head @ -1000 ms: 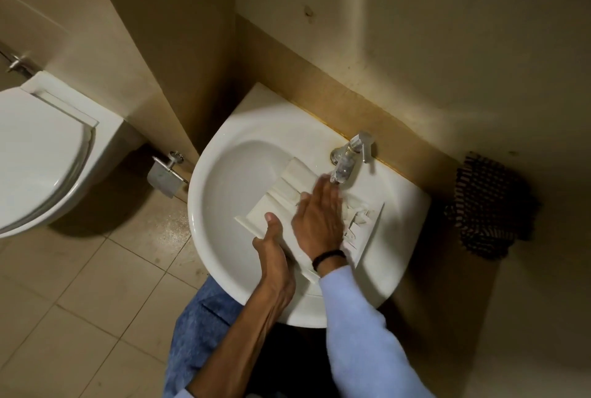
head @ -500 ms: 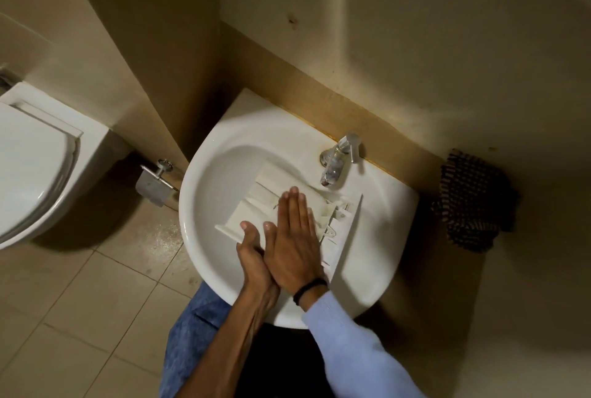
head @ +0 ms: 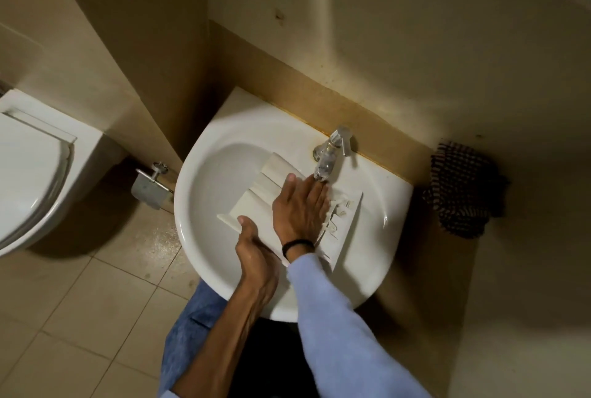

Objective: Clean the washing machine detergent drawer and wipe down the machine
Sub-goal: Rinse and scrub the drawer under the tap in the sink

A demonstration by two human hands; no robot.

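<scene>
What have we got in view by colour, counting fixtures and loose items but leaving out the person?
White: 3 (sink, detergent drawer, toilet)
Bare metal: 2 (tap, paper holder)
Dark checked: 1 (cloth)
Total: 6

The sink [head: 380,202] is gleaming as glossy white ceramic, smooth all over. The detergent drawer [head: 251,204] lying in it is showing as matt off-white plastic. At one o'clock on the rim, the tap [head: 331,150] is shining as polished metal. At three o'clock, a checked cloth [head: 460,193] is looking coarse and woven. At nine o'clock, the toilet [head: 28,180] is shining glossy, while the floor tiles [head: 64,317] are looking matt and speckled.
</scene>
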